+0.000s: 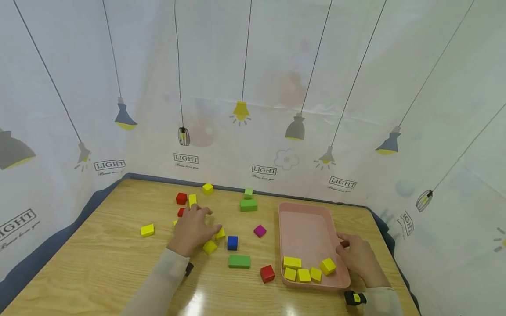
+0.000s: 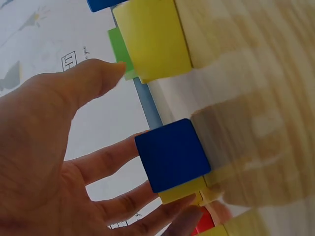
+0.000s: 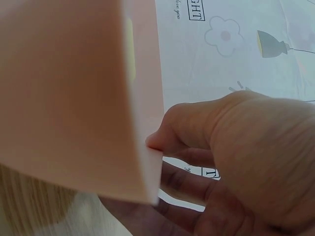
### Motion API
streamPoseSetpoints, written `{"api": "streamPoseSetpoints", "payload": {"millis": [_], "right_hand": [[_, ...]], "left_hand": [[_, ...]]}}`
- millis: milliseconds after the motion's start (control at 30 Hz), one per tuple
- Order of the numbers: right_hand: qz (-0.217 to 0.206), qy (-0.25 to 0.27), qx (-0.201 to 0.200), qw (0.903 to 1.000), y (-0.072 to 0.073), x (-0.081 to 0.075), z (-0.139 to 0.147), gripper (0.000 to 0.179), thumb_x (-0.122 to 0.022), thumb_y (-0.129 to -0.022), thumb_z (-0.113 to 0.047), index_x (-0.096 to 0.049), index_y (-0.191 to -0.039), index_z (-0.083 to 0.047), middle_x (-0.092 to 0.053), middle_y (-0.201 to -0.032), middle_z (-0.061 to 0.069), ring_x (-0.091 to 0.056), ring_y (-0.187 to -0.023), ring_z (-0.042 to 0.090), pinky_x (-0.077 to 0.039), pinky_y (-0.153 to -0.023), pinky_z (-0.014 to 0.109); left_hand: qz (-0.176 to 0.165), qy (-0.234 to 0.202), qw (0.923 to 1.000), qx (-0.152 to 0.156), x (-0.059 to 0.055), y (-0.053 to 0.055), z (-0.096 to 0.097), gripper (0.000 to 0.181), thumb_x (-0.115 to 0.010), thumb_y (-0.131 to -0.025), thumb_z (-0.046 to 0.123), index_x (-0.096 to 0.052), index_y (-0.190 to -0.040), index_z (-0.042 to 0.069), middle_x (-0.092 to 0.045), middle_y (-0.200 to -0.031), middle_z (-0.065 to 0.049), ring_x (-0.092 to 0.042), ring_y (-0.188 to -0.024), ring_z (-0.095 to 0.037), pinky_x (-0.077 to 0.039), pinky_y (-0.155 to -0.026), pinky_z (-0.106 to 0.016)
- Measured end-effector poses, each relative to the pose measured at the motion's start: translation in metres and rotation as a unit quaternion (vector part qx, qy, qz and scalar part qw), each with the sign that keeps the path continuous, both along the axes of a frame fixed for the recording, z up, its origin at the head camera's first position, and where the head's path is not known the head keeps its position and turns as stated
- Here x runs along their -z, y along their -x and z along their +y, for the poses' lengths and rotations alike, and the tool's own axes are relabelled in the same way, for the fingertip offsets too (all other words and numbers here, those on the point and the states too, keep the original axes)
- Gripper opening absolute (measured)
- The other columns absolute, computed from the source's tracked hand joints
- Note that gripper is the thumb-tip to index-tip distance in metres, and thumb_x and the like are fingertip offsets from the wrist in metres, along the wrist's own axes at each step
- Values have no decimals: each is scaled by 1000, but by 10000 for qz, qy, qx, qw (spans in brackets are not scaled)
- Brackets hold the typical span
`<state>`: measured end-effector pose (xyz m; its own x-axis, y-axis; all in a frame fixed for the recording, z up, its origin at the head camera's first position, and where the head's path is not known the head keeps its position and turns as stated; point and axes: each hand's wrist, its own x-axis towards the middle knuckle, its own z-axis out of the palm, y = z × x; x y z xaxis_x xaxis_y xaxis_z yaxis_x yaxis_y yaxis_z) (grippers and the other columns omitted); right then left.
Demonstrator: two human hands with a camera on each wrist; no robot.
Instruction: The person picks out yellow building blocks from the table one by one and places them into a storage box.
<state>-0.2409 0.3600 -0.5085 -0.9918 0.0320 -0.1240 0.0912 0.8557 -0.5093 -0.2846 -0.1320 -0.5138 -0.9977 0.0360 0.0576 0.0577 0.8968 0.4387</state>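
My left hand reaches over a loose group of blocks, fingers spread and nothing pinched between them. By its fingertips lies a yellow block; a red block is partly covered by the hand. In the left wrist view, a blue block overlaps the fingers, and a yellow block stands beyond the thumb. My right hand grips the right side of a pink tray, its thumb on the rim and other fingers outside. Several yellow blocks lie along the tray's near end.
Between hand and tray lie a blue cube, a green block, a magenta block and a red cube. Another green block sits near the back edge. A lamp-patterned curtain surrounds the wooden table.
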Motion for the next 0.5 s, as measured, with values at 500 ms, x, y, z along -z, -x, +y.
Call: {"api": "streamPoseSetpoints", "payload": {"millis": [500], "right_hand": [[-13, 23, 32, 10000, 0, -3, -2, 61, -66, -105, -9, -59, -164, 7, -81, -127, 32, -65, -77, 18, -56, -64, 31]], "left_hand": [[-68, -264, 9996, 44, -1, 3, -8, 23, -80, -104, 8, -83, -126, -1, -74, -120, -21, -62, -100, -30, -64, -89, -44]]}}
